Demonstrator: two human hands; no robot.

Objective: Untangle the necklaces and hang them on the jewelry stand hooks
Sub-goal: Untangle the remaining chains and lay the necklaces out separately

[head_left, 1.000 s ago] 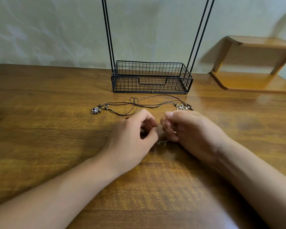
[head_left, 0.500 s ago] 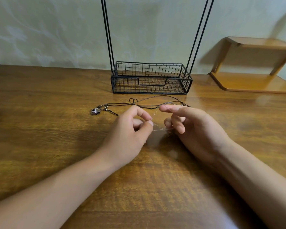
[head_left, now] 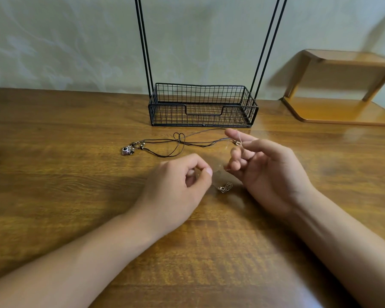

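Necklaces, two: fine chain (head_left: 225, 187) strung between both hands near the middle of the table (head_left: 53, 163), dark cord necklace (head_left: 182, 144) lying slack toward the far edge, just before the jewelry stand (head_left: 201, 105).

Head view: left hand (head_left: 178, 185) curled, thumb and forefinger tips together, apparently pinching the thin chain (too fine to make out at the fingertips). Right hand (head_left: 269, 172) raised, fingers loosely bent, chain draped over them with the small clasp (head_left: 238, 142) by the forefinger; a narrow, delicate grip on both sides. Bunched extender links resting on the table between the hands. Cord pendant (head_left: 127, 150) at the left end of the cord, knot loops midway. Hooks out of frame above the uprights.

Handling, by judgement: chain very light, limp, snag-prone, likely to kink or snap if tugged. Best taken near the clasp, eased clear of the cord slowly. Cord softer yet sturdier; lift by its loop, pendant hanging.
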